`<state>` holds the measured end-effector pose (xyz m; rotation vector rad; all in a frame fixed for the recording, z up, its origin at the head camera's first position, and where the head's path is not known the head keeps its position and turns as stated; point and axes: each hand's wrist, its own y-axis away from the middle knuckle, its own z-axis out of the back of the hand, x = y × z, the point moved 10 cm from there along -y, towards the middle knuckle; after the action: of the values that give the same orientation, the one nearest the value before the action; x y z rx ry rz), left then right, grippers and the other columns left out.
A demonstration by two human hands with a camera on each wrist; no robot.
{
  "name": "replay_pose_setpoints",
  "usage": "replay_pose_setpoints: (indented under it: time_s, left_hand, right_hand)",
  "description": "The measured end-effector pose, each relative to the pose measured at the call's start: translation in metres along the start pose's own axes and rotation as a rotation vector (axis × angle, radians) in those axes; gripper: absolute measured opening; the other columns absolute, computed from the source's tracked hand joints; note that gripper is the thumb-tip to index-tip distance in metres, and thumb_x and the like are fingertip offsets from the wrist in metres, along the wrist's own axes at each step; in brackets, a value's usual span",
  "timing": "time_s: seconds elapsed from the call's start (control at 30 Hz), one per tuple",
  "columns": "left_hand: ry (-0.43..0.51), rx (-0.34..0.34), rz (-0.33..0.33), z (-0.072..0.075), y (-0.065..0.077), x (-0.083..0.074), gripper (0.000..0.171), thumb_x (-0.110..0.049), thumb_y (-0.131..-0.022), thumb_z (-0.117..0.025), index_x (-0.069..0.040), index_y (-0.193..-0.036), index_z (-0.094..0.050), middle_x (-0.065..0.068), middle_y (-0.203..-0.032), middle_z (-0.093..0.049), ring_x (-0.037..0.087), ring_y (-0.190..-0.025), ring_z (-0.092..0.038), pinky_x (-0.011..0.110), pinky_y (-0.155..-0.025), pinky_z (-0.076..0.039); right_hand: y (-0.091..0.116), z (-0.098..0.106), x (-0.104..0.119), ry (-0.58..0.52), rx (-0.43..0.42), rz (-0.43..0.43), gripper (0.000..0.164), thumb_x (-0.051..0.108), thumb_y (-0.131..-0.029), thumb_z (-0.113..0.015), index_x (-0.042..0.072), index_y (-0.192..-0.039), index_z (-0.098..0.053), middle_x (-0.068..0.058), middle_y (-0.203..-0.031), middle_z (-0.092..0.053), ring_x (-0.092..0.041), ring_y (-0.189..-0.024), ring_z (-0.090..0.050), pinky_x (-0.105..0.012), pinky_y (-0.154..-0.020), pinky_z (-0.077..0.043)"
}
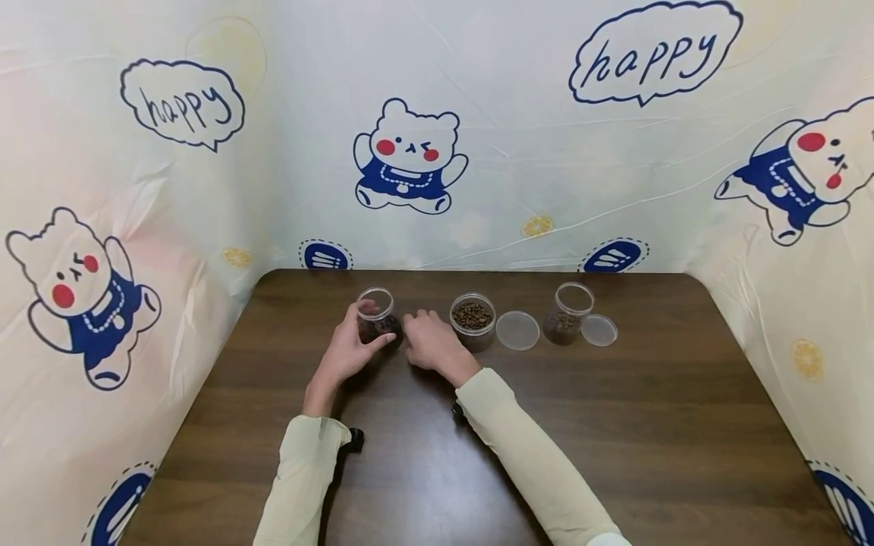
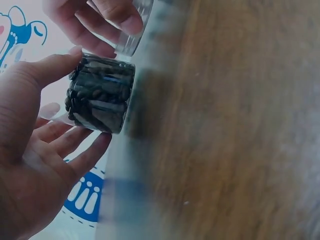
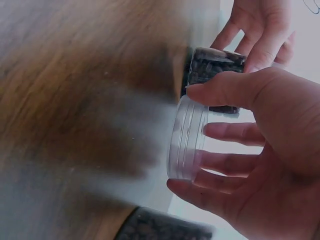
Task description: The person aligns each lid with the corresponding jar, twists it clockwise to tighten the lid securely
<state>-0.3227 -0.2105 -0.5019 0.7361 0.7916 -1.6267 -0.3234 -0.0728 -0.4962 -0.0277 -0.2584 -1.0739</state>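
Observation:
On the left of the table, my left hand (image 1: 344, 353) grips a clear jar (image 1: 377, 303) with dark beans in its lower part, thumb on the near side. The left wrist view shows the beans (image 2: 100, 92) through the jar wall. Just right of this jar, my right hand (image 1: 435, 343) holds a clear round lid (image 3: 187, 142) on edge between thumb and fingers, low by the table. Its palm-side grip is hidden in the head view. In the left wrist view the same lid (image 2: 135, 37) appears beside the jar.
An uncovered jar of brown beans (image 1: 474, 337) stands right of my right hand, with a flat lid (image 1: 517, 331) beside it. Farther right is another uncovered, partly filled jar (image 1: 564, 324) and its lid (image 1: 599, 331). A printed cloth (image 1: 505, 167) hangs behind the brown table (image 1: 649, 425).

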Motion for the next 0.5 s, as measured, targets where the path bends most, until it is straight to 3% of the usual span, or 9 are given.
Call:
replay_pose_setpoints:
  time_s: [0.23,0.5]
  left_hand:
    - [0.005,0.001,0.016,0.008,0.004,-0.006,0.076,-0.028,-0.093,-0.083,-0.005,-0.150,-0.038,0.021,-0.149,-0.056,0.039,-0.137,-0.057,0.058,-0.114,-0.048]
    - [0.023,-0.026,-0.004,0.017,0.012,-0.018,0.078,-0.028,-0.092,-0.085,-0.006,-0.152,-0.039,0.020,-0.148,-0.057,0.038,-0.136,-0.057,0.060,-0.113,-0.048]
  right_hand:
    - [0.007,0.009,0.006,-0.018,0.005,0.011,0.040,0.025,-0.096,-0.070,0.008,-0.132,-0.062,-0.016,-0.125,-0.066,-0.035,-0.117,-0.063,-0.047,-0.089,-0.060]
    - [0.021,0.019,0.018,-0.013,0.010,0.088,0.034,0.024,-0.094,-0.076,0.010,-0.122,-0.064,-0.011,-0.115,-0.067,-0.033,-0.110,-0.066,-0.044,-0.088,-0.059]
